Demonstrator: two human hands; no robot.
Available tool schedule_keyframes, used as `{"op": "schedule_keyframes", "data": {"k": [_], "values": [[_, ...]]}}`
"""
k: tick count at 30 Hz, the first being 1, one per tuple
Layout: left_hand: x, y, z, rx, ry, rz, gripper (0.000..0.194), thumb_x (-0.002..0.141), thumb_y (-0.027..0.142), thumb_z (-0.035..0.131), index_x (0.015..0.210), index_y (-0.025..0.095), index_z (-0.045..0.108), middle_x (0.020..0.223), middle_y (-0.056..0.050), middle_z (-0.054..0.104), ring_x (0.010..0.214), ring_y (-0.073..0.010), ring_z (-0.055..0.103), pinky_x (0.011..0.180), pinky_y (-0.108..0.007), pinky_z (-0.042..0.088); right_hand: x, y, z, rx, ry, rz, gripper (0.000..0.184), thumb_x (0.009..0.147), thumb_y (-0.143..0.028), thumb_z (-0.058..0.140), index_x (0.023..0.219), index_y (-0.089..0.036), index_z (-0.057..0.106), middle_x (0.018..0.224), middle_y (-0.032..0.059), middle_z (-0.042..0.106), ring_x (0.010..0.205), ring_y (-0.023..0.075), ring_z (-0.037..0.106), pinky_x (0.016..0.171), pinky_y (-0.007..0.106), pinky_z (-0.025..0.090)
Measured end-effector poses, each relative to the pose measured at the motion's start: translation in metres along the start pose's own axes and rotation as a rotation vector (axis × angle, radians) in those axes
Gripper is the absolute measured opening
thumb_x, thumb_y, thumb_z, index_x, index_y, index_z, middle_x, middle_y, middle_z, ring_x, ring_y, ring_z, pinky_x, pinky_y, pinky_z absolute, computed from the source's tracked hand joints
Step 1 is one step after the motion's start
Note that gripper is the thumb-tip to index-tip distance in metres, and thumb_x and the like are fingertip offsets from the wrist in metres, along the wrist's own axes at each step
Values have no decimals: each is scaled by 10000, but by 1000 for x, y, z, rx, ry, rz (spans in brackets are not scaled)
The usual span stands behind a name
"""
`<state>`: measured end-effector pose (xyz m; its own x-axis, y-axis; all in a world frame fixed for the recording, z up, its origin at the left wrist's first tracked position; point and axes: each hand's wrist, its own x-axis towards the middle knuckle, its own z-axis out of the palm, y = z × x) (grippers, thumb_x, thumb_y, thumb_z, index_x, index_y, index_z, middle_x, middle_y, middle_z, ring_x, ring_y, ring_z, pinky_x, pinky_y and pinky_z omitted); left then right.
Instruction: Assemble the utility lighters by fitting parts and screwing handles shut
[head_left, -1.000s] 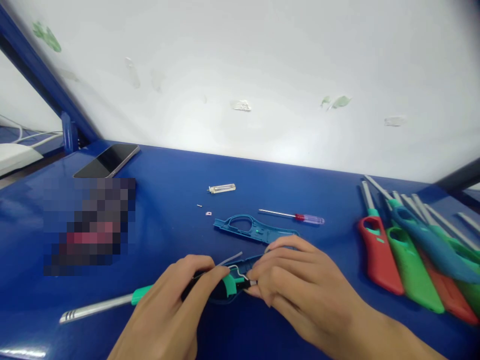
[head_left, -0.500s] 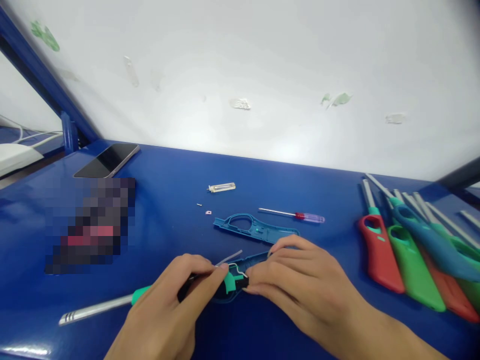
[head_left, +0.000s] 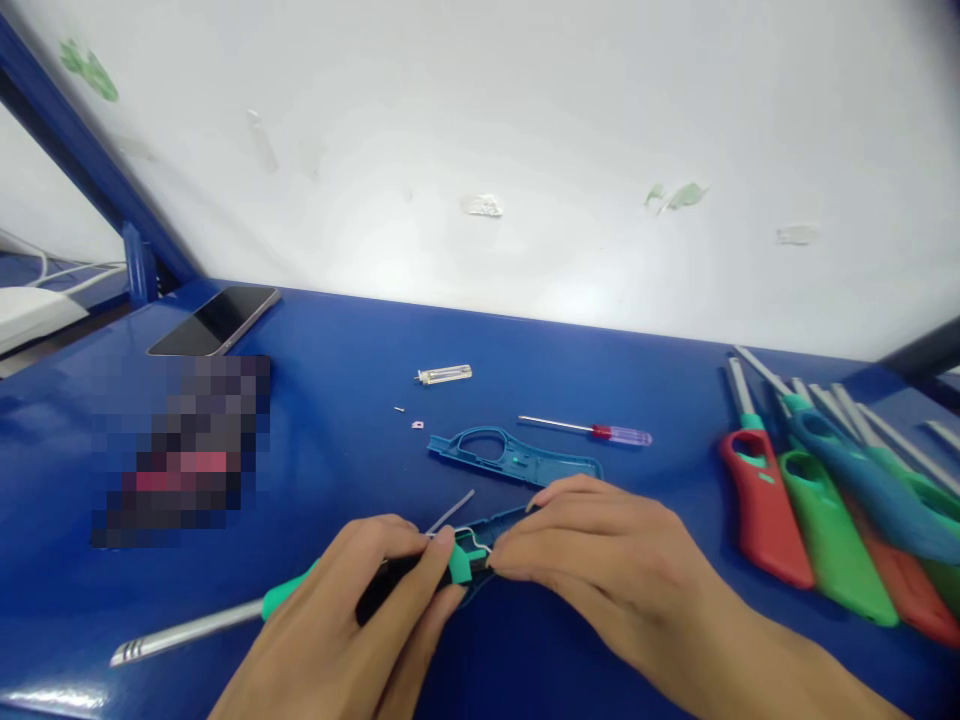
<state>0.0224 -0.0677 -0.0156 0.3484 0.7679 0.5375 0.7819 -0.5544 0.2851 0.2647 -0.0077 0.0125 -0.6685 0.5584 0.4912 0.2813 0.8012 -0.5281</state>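
Observation:
Between my hands lies an opened blue lighter (head_left: 504, 522) of the long-nozzle kind, its metal tube (head_left: 187, 632) pointing to the lower left. My left hand (head_left: 352, 600) is closed round the nozzle end, thumb pressed beside the green trigger (head_left: 459, 566). My right hand (head_left: 600, 565) pinches at a small black part (head_left: 480, 565) behind the trigger; the fingertips partly hide it. A thin white wire (head_left: 474, 536) loops above the trigger, and a clear thin tube (head_left: 451, 510) sticks up past my left thumb. The other blue casing half (head_left: 517, 458) rests just beyond, inner side up.
A screwdriver (head_left: 585, 429), a clear fuel tank (head_left: 444, 374), a screw (head_left: 399, 408) and a tiny pale part (head_left: 418, 425) lie farther back. Several assembled lighters, a red one (head_left: 769, 510) foremost, are piled at right. A phone (head_left: 217, 320) and a blurred item (head_left: 187, 450) sit at left.
My left fingers have shifted and now show below the casing. The nozzle end has tipped slightly down to the left, and the clear tube stands a little steeper. My right hand still pinches the black part.

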Motion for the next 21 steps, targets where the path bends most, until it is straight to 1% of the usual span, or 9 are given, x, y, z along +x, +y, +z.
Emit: {"op": "schedule_keyframes", "data": {"k": [2, 3, 5, 8, 12, 15, 18, 21], "values": [[-3, -6, 0, -17, -63, -21, 208, 1063, 279, 550, 1258, 255, 619, 1104, -23, 628, 959, -111, 714, 759, -180, 592, 0, 1, 0, 3, 11, 11, 216, 1088, -121, 542, 1161, -232, 713, 1042, -14, 818, 886, 124, 762, 918, 287, 552], [-4, -8, 0, -18, -71, -34, 199, 1073, 306, 533, 1245, 258, 618, 1094, -21, 626, 930, -106, 718, 740, -176, 595, 0, 1, 1, -2, 17, 18, 199, 1089, -131, 546, 1139, -225, 714, 1027, -15, 818, 868, 125, 757, 894, 284, 554], [-5, -9, 0, -20, -73, -50, 201, 1087, 347, 500, 1226, 263, 618, 1084, -17, 627, 882, -95, 723, 717, -169, 597, 1, 1, 2, -4, 20, 44, 162, 1081, -139, 571, 1101, -217, 711, 1016, -26, 815, 859, 120, 745, 862, 265, 548], [-3, -7, 1, -6, -67, -73, 205, 1095, 376, 485, 1202, 267, 621, 1061, -8, 631, 824, -83, 724, 690, -158, 592, 1, 0, 3, 17, 10, 102, 110, 1048, -135, 638, 1074, -214, 709, 1016, -58, 806, 883, 95, 733, 865, 208, 527], [0, -6, 4, 19, -56, -40, 218, 1102, 365, 465, 1206, 260, 625, 1059, -16, 621, 832, -88, 732, 681, -169, 594, 0, -1, 3, 27, 7, 129, 102, 1048, -144, 640, 1060, -214, 715, 1011, -64, 799, 907, 90, 729, 879, 192, 525], [0, -7, 4, 26, -64, -28, 218, 1097, 353, 481, 1240, 263, 619, 1074, -17, 612, 857, -83, 728, 710, -160, 596, -2, 0, 3, 21, 5, 118, 121, 1059, -141, 618, 1080, -211, 715, 1043, -61, 798, 930, 90, 727, 893, 192, 526], [0, -7, 4, 16, -45, -26, 219, 1096, 331, 487, 1260, 260, 615, 1076, -19, 608, 878, -79, 722, 733, -148, 589, -3, 1, 4, -3, 12, 115, 124, 1060, -140, 618, 1085, -208, 718, 1046, -59, 796, 926, 92, 727, 894, 196, 525], [1, -7, 4, 26, -64, -21, 225, 1095, 327, 490, 1268, 255, 615, 1075, -23, 605, 877, -87, 721, 730, -159, 595, -3, 1, 4, 1, 16, 152, 117, 1058, -156, 628, 1065, -221, 724, 1025, -57, 786, 920, 94, 728, 890, 195, 528]]}}
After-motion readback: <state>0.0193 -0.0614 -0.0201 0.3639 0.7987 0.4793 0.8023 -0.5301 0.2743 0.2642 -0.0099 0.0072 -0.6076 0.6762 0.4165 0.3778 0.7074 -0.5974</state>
